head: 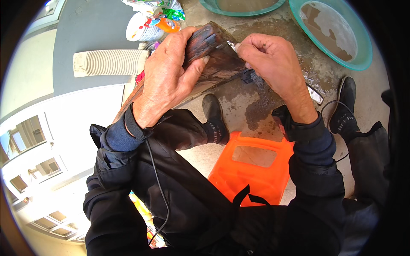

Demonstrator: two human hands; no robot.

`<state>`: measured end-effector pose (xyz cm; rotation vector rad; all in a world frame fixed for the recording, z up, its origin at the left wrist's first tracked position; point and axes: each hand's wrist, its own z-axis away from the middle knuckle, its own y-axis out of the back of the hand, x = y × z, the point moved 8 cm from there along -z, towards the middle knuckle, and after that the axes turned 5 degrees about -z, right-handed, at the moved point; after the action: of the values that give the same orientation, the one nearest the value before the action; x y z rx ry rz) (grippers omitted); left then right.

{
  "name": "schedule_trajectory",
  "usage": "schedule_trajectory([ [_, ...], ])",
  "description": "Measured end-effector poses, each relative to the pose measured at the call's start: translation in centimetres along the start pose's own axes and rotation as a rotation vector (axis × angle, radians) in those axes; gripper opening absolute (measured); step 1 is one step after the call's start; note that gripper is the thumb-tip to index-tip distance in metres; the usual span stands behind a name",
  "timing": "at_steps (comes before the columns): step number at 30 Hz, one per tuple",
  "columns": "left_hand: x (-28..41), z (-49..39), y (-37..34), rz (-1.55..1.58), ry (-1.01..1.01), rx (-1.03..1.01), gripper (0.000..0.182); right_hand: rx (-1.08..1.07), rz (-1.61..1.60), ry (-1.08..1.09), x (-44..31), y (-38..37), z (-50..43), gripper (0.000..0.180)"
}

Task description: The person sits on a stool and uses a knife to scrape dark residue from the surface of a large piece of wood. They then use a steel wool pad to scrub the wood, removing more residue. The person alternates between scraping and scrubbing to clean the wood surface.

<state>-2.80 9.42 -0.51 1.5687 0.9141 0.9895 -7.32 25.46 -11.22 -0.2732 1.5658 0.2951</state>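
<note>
A dark, weathered piece of wood [221,65] leans up in front of me, its rough, split end turned towards my face. My left hand [171,68] clasps it near that end, thumb on the near face and fingers over the far side. Pinched in my right hand [272,59] is a small shiny metal blade [231,46], whose tip points at the edge of the wood. The rest of the blade is hidden by my fingers. Just under my right hand a dark, sudsy clump [256,78] shows, too partly covered to name.
Two green basins [365,52] of murky water stand at the upper right on wet concrete [262,105]. An orange plastic stool [221,169] is near my legs. By the wall are a corrugated pipe [110,63], a white tub [136,27] and an orange bottle [169,25]. A cable [326,104] hangs at right.
</note>
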Motion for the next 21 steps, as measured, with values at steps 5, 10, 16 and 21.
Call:
schedule_trajectory([
  [5, 0.1, 0.0, 0.0, 0.000, -0.009, -0.003, 0.055, 0.109, 0.108, 0.070, -0.8, 0.6, 0.3, 0.023],
  [10, 0.0, 0.1, 0.0, -0.008, 0.006, -0.019, 0.055, 0.109, 0.034, 0.039, -0.8, 0.7, 0.8, 0.021],
  [16, 0.0, 0.1, 0.0, -0.011, -0.010, 0.010, 0.055, 0.070, 0.115, 0.078, -1.7, 0.5, 0.6, 0.023],
  [21, 0.0, 0.1, -0.1, -0.003, 0.000, 0.000, 0.056, 0.074, 0.159, 0.112, -1.9, 0.5, 0.4, 0.025],
])
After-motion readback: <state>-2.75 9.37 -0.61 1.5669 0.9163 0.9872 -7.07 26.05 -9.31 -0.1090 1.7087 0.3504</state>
